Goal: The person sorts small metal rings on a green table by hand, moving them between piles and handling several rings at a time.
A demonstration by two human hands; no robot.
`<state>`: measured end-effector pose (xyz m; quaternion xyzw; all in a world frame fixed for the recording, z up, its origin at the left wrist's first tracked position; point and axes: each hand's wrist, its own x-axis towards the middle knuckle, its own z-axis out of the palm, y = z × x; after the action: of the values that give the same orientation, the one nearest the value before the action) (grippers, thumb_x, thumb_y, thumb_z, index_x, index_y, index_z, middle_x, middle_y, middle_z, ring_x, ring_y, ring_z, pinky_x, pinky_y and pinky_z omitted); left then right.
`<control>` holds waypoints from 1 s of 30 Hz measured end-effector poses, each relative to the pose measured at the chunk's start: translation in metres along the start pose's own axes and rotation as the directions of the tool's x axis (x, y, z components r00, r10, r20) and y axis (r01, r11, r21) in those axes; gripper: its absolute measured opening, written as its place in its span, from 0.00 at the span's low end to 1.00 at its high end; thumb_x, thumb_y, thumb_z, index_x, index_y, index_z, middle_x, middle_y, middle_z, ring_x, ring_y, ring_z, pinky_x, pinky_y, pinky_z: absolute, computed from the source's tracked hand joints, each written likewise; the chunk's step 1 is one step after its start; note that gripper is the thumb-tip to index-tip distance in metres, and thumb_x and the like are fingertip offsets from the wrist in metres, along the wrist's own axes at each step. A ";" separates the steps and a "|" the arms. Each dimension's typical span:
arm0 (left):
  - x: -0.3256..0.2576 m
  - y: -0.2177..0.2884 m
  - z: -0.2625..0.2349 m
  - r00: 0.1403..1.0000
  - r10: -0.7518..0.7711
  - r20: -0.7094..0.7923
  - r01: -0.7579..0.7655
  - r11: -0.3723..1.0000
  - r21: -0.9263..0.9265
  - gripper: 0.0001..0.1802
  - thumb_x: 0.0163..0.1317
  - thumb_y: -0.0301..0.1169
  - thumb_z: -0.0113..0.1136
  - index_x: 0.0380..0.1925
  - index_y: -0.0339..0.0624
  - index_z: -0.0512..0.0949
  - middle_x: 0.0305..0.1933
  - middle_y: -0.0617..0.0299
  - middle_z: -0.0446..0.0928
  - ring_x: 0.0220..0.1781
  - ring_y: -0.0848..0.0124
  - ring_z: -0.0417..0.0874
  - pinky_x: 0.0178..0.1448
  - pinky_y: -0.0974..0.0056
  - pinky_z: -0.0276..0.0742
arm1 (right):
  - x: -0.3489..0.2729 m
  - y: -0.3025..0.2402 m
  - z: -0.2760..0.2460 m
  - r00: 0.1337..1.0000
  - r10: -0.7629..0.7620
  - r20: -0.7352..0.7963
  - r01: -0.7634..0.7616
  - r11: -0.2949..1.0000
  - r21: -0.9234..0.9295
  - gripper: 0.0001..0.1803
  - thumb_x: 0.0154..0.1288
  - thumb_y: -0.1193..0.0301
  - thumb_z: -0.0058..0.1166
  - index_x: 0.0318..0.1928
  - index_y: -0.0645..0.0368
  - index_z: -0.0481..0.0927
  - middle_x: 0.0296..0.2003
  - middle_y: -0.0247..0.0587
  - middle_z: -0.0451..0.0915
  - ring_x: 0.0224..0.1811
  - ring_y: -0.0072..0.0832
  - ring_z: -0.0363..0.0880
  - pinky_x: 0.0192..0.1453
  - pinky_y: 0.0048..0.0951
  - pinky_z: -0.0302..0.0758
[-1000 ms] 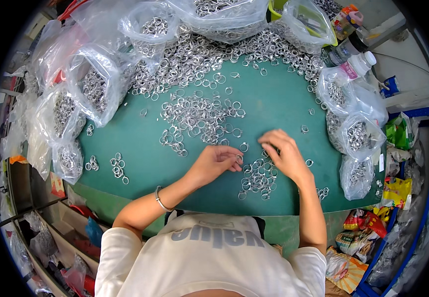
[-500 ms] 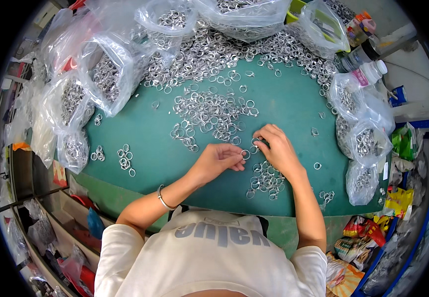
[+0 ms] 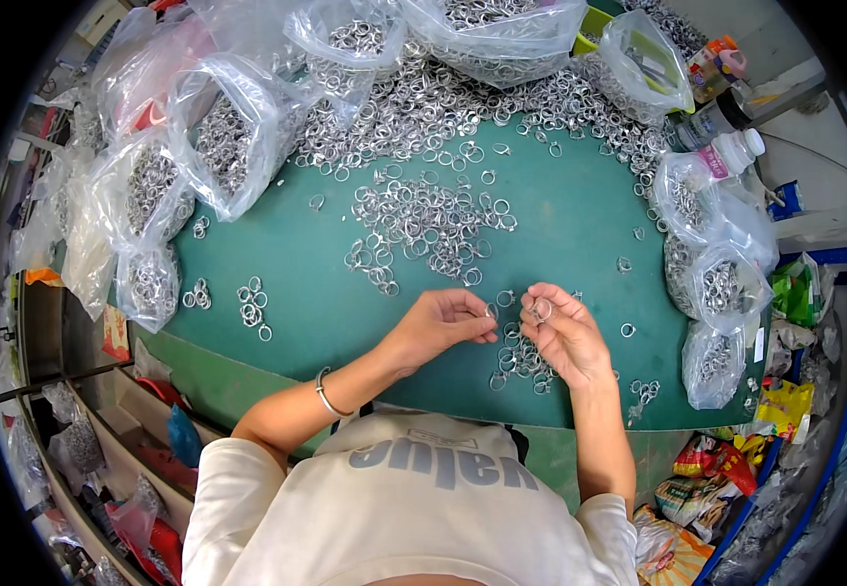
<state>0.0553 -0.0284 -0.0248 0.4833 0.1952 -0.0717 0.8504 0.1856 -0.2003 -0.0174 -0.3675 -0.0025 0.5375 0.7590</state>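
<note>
My left hand [image 3: 443, 327] and right hand [image 3: 560, 337], moved toward the green table's [image 3: 287, 283] near edge, each pinch small silver metal rings [image 3: 539, 311].

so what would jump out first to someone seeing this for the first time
Probably the sheer mass of small silver metal rings scattered over the green table, heaped thickest along its far edge. Clear plastic bags stuffed with more rings crowd the left, far and right sides. At the near middle, the left hand and right hand meet over a small pile, the right one pinching a single ring.
</note>
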 end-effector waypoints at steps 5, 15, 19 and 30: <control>-0.002 0.002 0.006 1.000 -0.011 0.012 0.011 0.999 -0.032 0.10 0.61 0.25 0.61 0.40 0.32 0.77 0.39 0.57 0.80 0.41 0.69 0.83 0.48 0.69 0.78 | -0.006 -0.002 0.001 0.993 0.019 -0.118 -0.023 0.999 -0.034 0.10 0.63 0.80 0.51 0.45 0.63 0.77 0.38 0.36 0.76 0.33 0.22 0.72 0.40 0.24 0.72; -0.003 0.004 0.007 1.000 -0.013 -0.020 0.013 1.000 -0.006 0.11 0.60 0.23 0.60 0.43 0.31 0.77 0.40 0.56 0.80 0.43 0.70 0.83 0.51 0.68 0.78 | -0.021 -0.010 0.017 0.877 -0.458 0.143 0.132 -0.056 -0.990 0.12 0.57 0.79 0.57 0.43 0.63 0.79 0.39 0.45 0.76 0.38 0.36 0.75 0.41 0.31 0.72; -0.002 0.000 0.010 1.000 0.001 0.030 -0.003 0.998 0.069 0.12 0.60 0.22 0.59 0.43 0.30 0.77 0.40 0.56 0.81 0.43 0.71 0.83 0.51 0.68 0.78 | -0.019 -0.007 0.038 0.912 -0.381 0.151 0.221 0.148 -0.964 0.13 0.59 0.76 0.57 0.45 0.61 0.79 0.36 0.40 0.79 0.29 0.23 0.74 0.31 0.23 0.68; -0.011 0.011 0.024 0.997 0.043 0.071 -0.037 0.997 -0.073 0.10 0.61 0.25 0.60 0.41 0.32 0.78 0.37 0.56 0.81 0.38 0.73 0.82 0.46 0.70 0.78 | -0.015 0.014 0.013 0.984 0.165 -0.060 -0.168 0.985 -0.036 0.07 0.68 0.72 0.50 0.38 0.64 0.78 0.29 0.35 0.79 0.28 0.20 0.74 0.32 0.20 0.70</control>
<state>0.0550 -0.0438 -0.0010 0.4533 0.1570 -0.0650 0.8750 0.1628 -0.2029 -0.0098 -0.3970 0.0390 0.5881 0.7036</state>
